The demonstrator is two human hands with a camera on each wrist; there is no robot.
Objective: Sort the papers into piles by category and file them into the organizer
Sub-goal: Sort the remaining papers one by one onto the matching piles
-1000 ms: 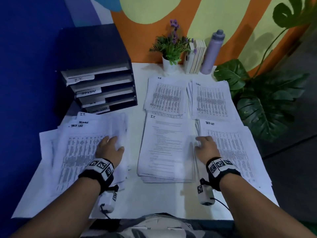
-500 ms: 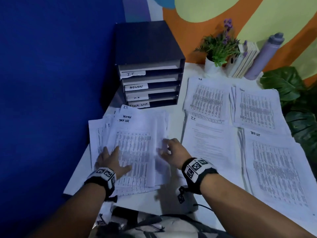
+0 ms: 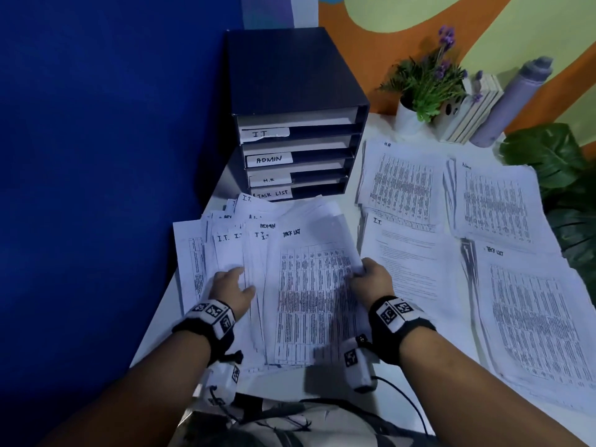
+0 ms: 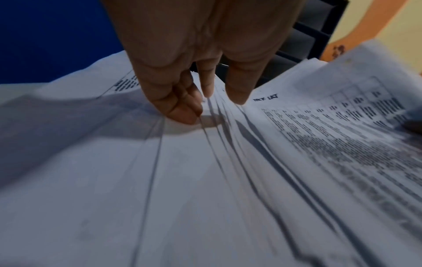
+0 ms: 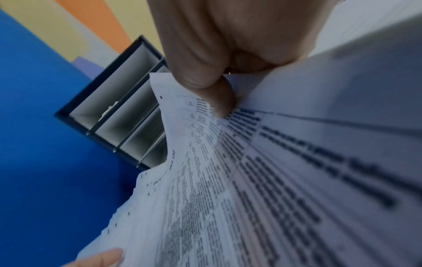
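I see my right hand [image 3: 371, 280] pinching the right edge of the top sheet, headed TASK LIST [image 3: 309, 298], thumb over and fingers under, lifting that edge off the unsorted stack [image 3: 232, 253]. The sheet's long axis runs from 6 toward 12 o'clock, heading at the far end, toward the organizer [image 3: 296, 124]. My left hand [image 3: 233, 287] rests on the fanned stack at about 9 o'clock from the sheet, fingers loosely bent with the tips pressing the paper, gripping nothing. The organizer stands at 12 o'clock with its slots facing me, labelled I.T., ADMIN, H.R and TASK LIST from top down. On the tabletop [image 3: 167, 321] at 2 to 4 o'clock lie four sorted piles: H.R [image 3: 403, 179], Admin [image 3: 496, 201], I.T. [image 3: 416, 262] and Task List [image 3: 532, 311], all lengthwise away from me.
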